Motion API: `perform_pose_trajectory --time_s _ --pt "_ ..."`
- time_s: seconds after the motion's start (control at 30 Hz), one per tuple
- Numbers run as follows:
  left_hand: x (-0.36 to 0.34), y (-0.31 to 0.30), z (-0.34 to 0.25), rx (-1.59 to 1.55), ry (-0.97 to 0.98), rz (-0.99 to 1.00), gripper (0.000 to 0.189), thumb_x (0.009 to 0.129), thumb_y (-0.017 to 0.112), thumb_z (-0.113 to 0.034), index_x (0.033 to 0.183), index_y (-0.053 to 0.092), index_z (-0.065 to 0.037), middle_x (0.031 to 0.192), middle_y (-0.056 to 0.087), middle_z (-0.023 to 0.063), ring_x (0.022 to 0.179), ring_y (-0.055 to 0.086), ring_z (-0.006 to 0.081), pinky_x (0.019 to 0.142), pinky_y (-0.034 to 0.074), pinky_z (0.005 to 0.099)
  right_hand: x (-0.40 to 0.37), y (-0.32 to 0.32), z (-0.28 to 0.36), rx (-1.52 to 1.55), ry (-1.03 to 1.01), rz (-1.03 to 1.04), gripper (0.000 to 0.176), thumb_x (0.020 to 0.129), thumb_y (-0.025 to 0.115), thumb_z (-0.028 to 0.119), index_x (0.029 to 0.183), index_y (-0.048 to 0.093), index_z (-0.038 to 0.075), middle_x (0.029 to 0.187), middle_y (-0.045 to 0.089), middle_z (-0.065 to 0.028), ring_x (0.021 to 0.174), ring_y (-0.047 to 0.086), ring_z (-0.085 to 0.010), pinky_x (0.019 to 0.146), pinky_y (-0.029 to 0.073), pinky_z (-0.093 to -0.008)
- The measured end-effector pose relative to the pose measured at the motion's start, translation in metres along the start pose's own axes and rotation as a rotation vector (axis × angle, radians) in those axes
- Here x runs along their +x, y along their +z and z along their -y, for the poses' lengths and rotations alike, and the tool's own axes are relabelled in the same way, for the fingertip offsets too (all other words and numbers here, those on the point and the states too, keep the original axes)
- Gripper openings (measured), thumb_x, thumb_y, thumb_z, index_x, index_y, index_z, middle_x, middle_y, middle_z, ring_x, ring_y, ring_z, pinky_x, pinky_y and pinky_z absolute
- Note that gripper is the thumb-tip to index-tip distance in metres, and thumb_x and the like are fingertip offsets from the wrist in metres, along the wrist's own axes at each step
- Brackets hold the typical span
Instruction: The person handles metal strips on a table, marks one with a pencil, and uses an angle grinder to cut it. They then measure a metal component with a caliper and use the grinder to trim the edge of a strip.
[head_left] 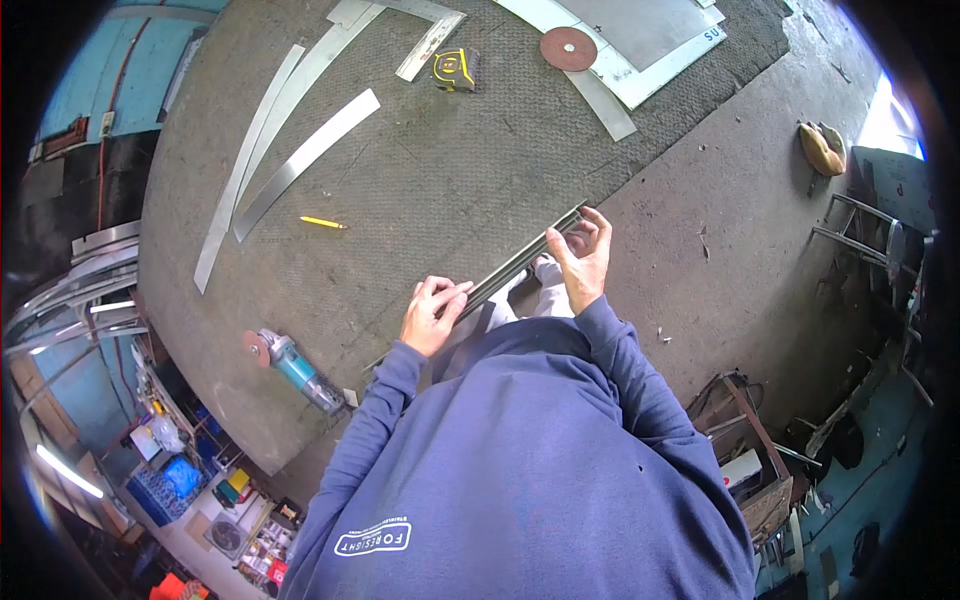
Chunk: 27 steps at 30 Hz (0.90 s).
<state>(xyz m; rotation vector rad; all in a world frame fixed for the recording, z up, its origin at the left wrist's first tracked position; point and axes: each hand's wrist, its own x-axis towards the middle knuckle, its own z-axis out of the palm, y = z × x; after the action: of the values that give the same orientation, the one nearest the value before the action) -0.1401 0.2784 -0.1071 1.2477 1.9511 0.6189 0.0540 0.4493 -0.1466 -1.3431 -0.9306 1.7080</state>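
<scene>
A long, narrow metal channel [515,262] runs slantwise in front of my body, close to the edge of the mat-covered work surface. My left hand [433,313] is closed on its lower-left part, with thumb and fingers pinching the strip. Near the upper-right end, my right hand [583,262] grips it between the thumb and curled fingers. To the left of my left hand lies a teal angle grinder [298,372] with a reddish-brown disc. A yellow pencil [322,222] rests on the mat beyond it.
Flat metal strips [308,165] lie at the far left of the mat [430,180]. A tape measure [455,70], a loose cutting disc [568,48] and sheet metal [650,40] are at the far side. A wooden box [750,470] stands on the floor at right.
</scene>
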Motion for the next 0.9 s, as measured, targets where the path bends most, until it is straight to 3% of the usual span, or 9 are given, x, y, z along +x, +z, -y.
perform_pose_trajectory --time_s 0.37,0.43,0.5,0.57,0.6,0.67,0.77,0.9 --pt "0.000 0.001 0.000 0.007 -0.001 -0.009 0.026 0.094 0.061 -0.025 0.114 0.073 -0.012 0.102 0.058 0.0080 0.097 0.054 0.0248 0.088 0.046 0.0362 -0.002 0.001 0.006 -0.032 0.020 -0.009 0.071 0.079 0.080 0.008 0.135 0.037 0.008 0.111 0.045 -0.0084 0.090 0.060 -0.0162 0.073 0.058 -0.0278" --pt "0.000 -0.001 0.000 0.016 0.000 0.012 0.033 0.091 0.064 -0.028 0.120 0.069 -0.012 0.104 0.059 0.0091 0.099 0.055 0.0267 0.088 0.047 0.0376 -0.001 0.001 0.003 -0.036 0.030 -0.012 0.073 0.080 0.080 0.009 0.138 0.036 0.008 0.112 0.045 -0.0084 0.089 0.060 -0.0160 0.074 0.058 -0.0271" --pt "-0.001 -0.004 -0.014 0.090 0.050 -0.002 0.039 0.089 0.067 -0.030 0.123 0.067 -0.012 0.105 0.059 0.0098 0.100 0.056 0.0280 0.088 0.048 0.0387 0.001 0.001 -0.003 -0.107 -0.084 0.009 0.079 0.079 0.082 0.016 0.143 0.037 0.006 0.113 0.046 -0.0118 0.095 0.059 -0.0204 0.075 0.056 -0.0290" --pt "-0.006 -0.006 -0.021 0.258 0.129 -0.011 0.059 0.078 0.075 -0.032 0.131 0.058 -0.011 0.111 0.059 0.0113 0.104 0.057 0.0312 0.090 0.050 0.0415 0.006 -0.003 0.002 -0.839 -0.492 -0.044 0.085 0.077 0.084 0.026 0.144 0.039 0.002 0.117 0.044 -0.0166 0.104 0.054 -0.0270 0.083 0.053 -0.0361" --pt "-0.009 -0.002 -0.015 0.296 0.133 -0.027 0.060 0.076 0.075 -0.028 0.130 0.057 -0.011 0.112 0.059 0.0110 0.105 0.057 0.0311 0.090 0.051 0.0414 0.004 0.004 0.013 -0.736 -0.442 -0.050 0.086 0.074 0.085 0.032 0.140 0.042 -0.002 0.122 0.041 -0.0194 0.116 0.046 -0.0321 0.095 0.045 -0.0428" --pt "-0.010 0.005 -0.005 0.370 0.125 -0.053 0.062 0.072 0.076 -0.022 0.129 0.055 -0.010 0.113 0.059 0.0102 0.106 0.058 0.0308 0.090 0.051 0.0410 0.011 0.001 0.012 -0.872 -0.597 -0.067 0.080 0.073 0.086 0.029 0.136 0.045 0.000 0.130 0.039 -0.0199 0.126 0.038 -0.0356 0.107 0.035 -0.0453" --pt "-0.017 0.016 -0.001 0.435 0.093 -0.117 0.060 0.070 0.076 -0.018 0.126 0.055 -0.010 0.114 0.059 0.0088 0.107 0.058 0.0302 0.089 0.052 0.0404 0.011 0.005 0.021 -0.724 -0.617 0.054 0.075 0.079 0.081 0.021 0.139 0.042 0.000 0.149 0.034 -0.0201 0.138 0.034 -0.0361 0.115 0.028 -0.0460" --pt "-0.020 0.016 -0.006 0.376 0.103 -0.271 0.050 0.070 0.075 -0.014 0.118 0.061 -0.010 0.107 0.061 0.0071 0.101 0.061 0.0277 0.082 0.054 0.0377 0.014 0.001 0.004 -0.666 -0.557 0.195 0.072 0.084 0.076 0.017 0.143 0.038 -0.001 0.146 0.042 -0.0196 0.135 0.042 -0.0313 0.114 0.030 -0.0420"
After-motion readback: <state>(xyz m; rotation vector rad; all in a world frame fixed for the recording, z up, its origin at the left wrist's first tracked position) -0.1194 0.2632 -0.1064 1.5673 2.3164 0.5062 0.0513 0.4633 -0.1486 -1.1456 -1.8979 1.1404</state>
